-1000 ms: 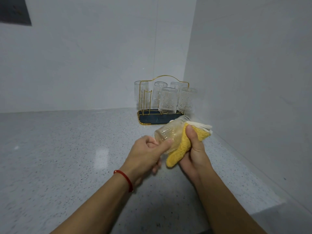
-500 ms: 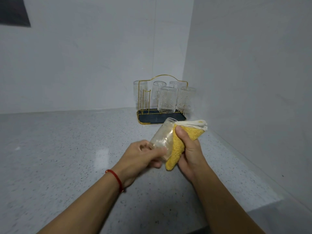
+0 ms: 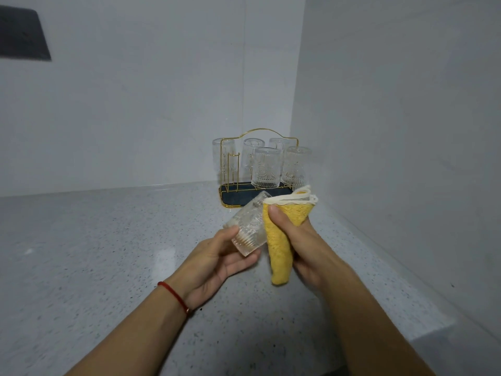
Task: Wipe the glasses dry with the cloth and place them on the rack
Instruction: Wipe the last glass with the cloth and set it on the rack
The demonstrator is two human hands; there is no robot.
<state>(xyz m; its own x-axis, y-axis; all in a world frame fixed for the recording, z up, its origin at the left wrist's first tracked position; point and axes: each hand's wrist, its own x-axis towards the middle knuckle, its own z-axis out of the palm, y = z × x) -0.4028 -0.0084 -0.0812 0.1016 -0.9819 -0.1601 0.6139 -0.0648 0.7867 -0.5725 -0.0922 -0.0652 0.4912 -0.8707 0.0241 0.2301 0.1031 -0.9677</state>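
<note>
Glass: embossed tumbler (image 3: 248, 228) tilted in the air over the speckled surface (image 3: 108, 253), base toward the person.
Left hand (image 3: 217, 263): fingers curled round the tumbler's base, gripping it.
Right hand (image 3: 294, 240): clutching the yellow cloth (image 3: 279, 240), thumb pressing it against the tumbler's wall.
Rack (image 3: 260, 158): gold wire, well behind, carrying five upturned glasses; one free peg seemingly at front left.
Technique: turn the base slowly, keep cloth pressure even over the ribbing, grip firm since wet glass slips.

head view | looks forward and down | close over countertop (image 3: 81, 267) | probably faces wall corner
</note>
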